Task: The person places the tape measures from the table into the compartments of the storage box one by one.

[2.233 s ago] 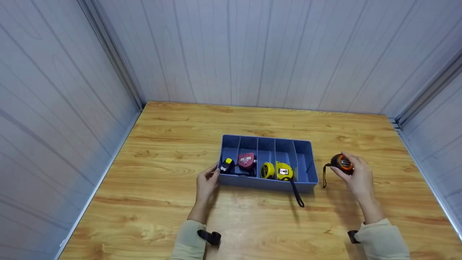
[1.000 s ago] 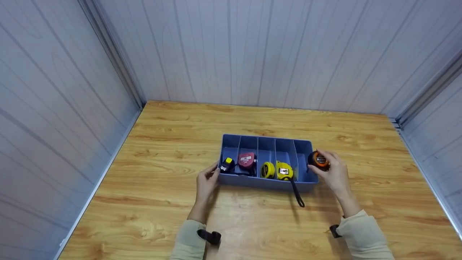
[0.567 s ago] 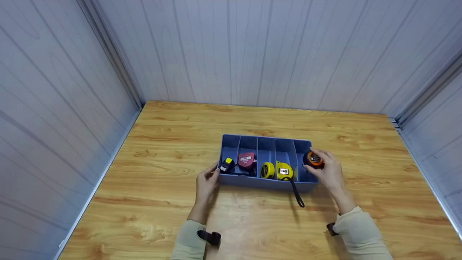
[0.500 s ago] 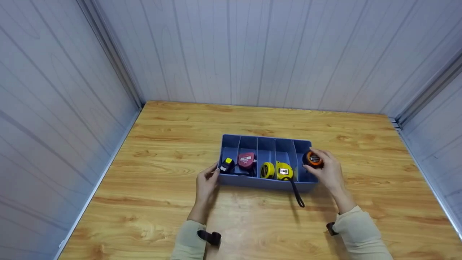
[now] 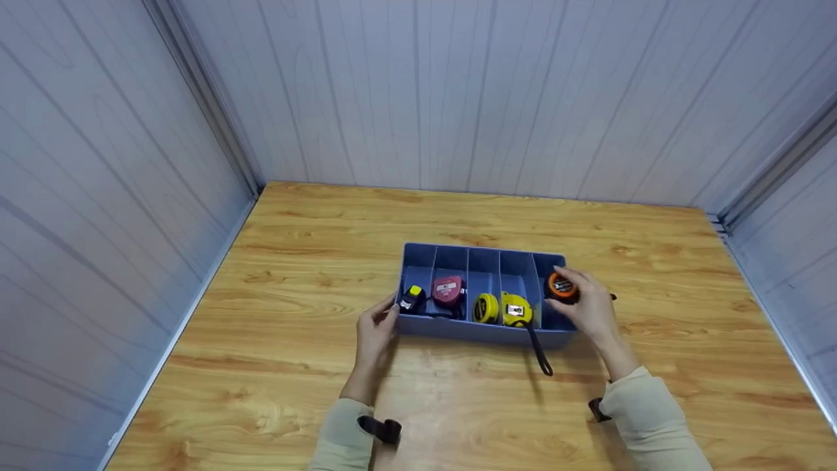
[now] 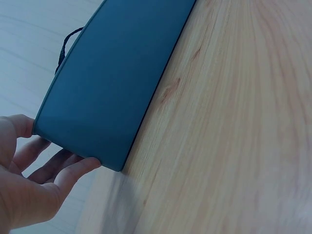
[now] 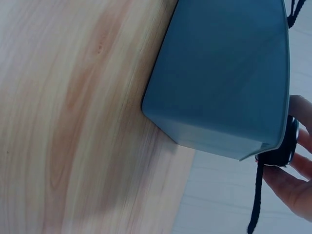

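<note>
A blue divided box (image 5: 484,332) stands on the table. My left hand (image 5: 376,333) rests its fingertips against the box's left end, outside the wall; the left wrist view shows these fingers (image 6: 78,170) on the edge. My right hand (image 5: 592,311) pinches a black and orange tape measure (image 5: 561,288) at the rightmost compartment, partly below the rim; its black strap (image 7: 257,200) hangs outside the box. From left to right, the other compartments hold a black and yellow tape measure (image 5: 412,299), a dark red one (image 5: 448,291), a yellow one (image 5: 485,309) and a larger yellow one (image 5: 518,310).
The larger yellow tape measure's black wrist strap (image 5: 540,353) hangs over the box's front wall. Wood-grain table (image 5: 294,261) surrounds the box. Pale panels (image 5: 458,98) close off the back and both sides. Each sleeve carries a dark wrist mount (image 5: 379,428).
My right hand has carried the black and orange tape measure left from beside the box into the rightmost compartment's opening. The left hand and box have stayed in place.
</note>
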`<move>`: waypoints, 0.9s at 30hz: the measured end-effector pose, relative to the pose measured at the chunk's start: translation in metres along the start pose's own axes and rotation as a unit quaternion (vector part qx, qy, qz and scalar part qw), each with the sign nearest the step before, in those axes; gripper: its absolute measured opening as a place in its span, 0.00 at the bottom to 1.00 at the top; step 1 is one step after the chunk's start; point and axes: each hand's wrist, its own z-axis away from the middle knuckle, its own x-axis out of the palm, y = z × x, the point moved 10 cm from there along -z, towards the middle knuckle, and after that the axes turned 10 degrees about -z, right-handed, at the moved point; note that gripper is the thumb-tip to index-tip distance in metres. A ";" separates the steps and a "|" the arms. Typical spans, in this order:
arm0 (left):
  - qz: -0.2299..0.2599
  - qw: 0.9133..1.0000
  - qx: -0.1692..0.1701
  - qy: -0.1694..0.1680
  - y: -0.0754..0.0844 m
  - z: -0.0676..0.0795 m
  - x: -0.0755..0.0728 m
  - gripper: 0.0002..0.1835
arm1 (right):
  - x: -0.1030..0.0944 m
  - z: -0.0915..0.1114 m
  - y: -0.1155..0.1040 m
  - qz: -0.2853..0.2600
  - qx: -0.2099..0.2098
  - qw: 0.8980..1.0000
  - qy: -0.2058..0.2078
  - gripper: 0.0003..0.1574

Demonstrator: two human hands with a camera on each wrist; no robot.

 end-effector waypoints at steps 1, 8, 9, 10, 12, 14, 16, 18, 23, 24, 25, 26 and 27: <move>-0.002 1.000 -0.001 -0.001 0.000 0.000 0.000 0.16 | 0.001 0.000 0.001 -0.001 0.000 1.000 -0.003 0.36; -0.016 1.000 0.012 -0.009 0.004 0.002 0.001 0.16 | 0.008 -0.001 0.006 -0.002 0.007 1.000 -0.028 0.37; -0.019 1.000 0.011 -0.008 0.004 0.002 0.001 0.16 | 0.009 -0.001 0.007 -0.002 0.007 1.000 -0.029 0.37; -0.022 1.000 0.009 -0.007 0.004 0.002 0.001 0.16 | 0.009 -0.001 0.007 -0.003 0.007 1.000 -0.029 0.37; -0.038 0.999 0.012 -0.003 0.004 0.001 0.000 0.16 | 0.009 -0.001 0.007 -0.005 0.006 1.000 -0.029 0.37; -0.053 0.998 0.014 0.001 0.004 0.000 -0.002 0.15 | 0.010 -0.002 0.007 -0.006 0.004 1.000 -0.029 0.36; -0.065 0.998 0.014 0.002 0.004 0.000 -0.002 0.15 | 0.011 -0.002 0.008 -0.004 0.002 0.999 -0.032 0.36; -0.068 0.998 0.013 0.003 0.003 0.000 -0.002 0.15 | 0.013 -0.003 0.008 -0.003 0.003 0.999 -0.036 0.36; -0.058 0.998 0.014 0.002 0.003 0.001 -0.003 0.15 | 0.016 -0.003 0.010 0.000 0.007 0.999 -0.043 0.36; -0.060 0.998 0.016 0.002 0.004 0.001 -0.003 0.15 | 0.016 -0.003 0.009 0.001 0.008 0.999 -0.044 0.36; -0.063 0.998 0.016 0.003 0.004 0.001 -0.003 0.15 | 0.016 -0.003 0.010 0.002 0.008 0.999 -0.045 0.36; -0.064 0.998 0.018 0.003 0.004 0.001 -0.003 0.15 | 0.016 -0.002 0.010 0.003 0.009 0.999 -0.046 0.36; -0.065 0.998 0.018 0.004 0.004 0.001 -0.003 0.15 | 0.017 -0.002 0.010 0.003 0.011 0.999 -0.048 0.36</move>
